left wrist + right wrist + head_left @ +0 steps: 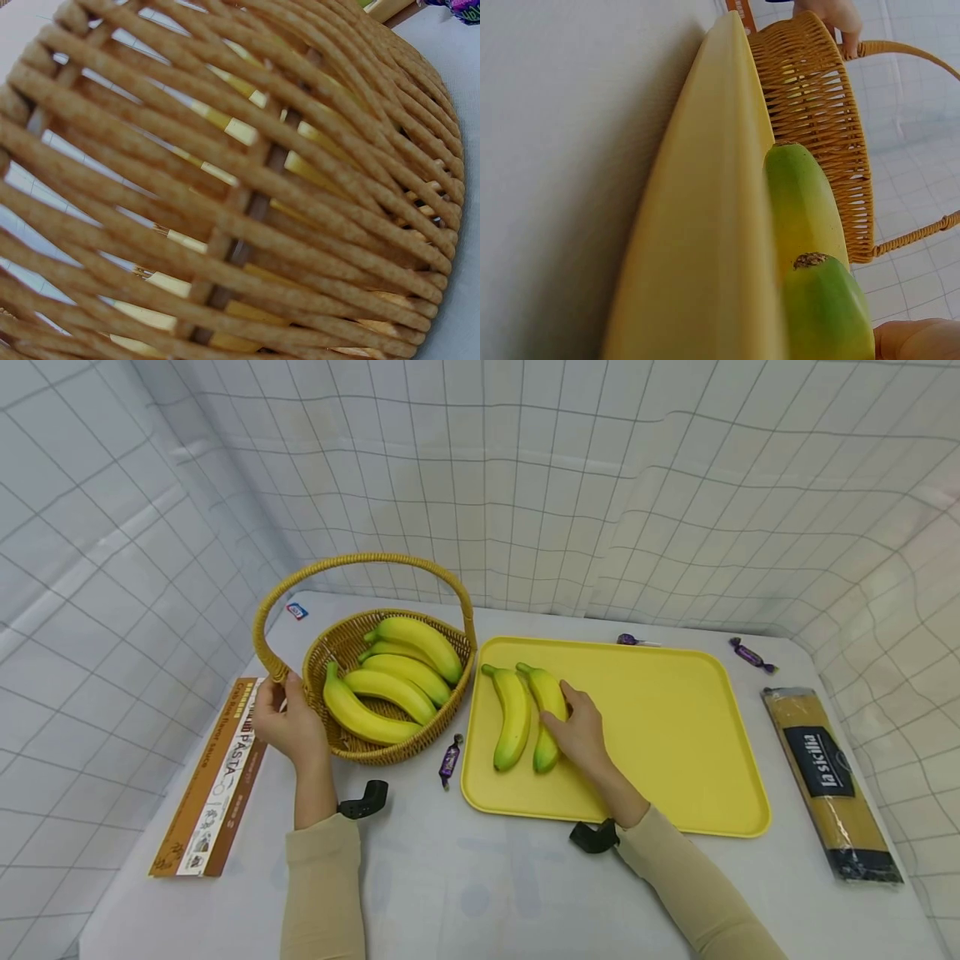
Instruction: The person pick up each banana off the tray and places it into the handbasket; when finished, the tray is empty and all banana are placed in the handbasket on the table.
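My left hand (291, 720) pinches the wicker basket (408, 749) where its tall handle (365, 559) meets the rim on the left side. Several yellow bananas (393, 693) lie inside that basket. On the left part of a yellow tray (660, 735) two bananas lie side by side, both with greenish ends. My right hand (581, 732) grips the right-hand banana (547, 702), thumb on one side and fingers on the other. The left-hand banana (513, 718) lies just beside it, untouched. Basket weave fills the left wrist view, with the hand out of sight there.
A pasta box (213, 777) lies left of the basket, and a pasta packet (831, 785) lies right of the tray. Wrapped candies (450, 762) are scattered around, one between basket and tray. A small blue-and-red packet (297, 610) sits behind the basket. Gridded white cloth surrounds the table.
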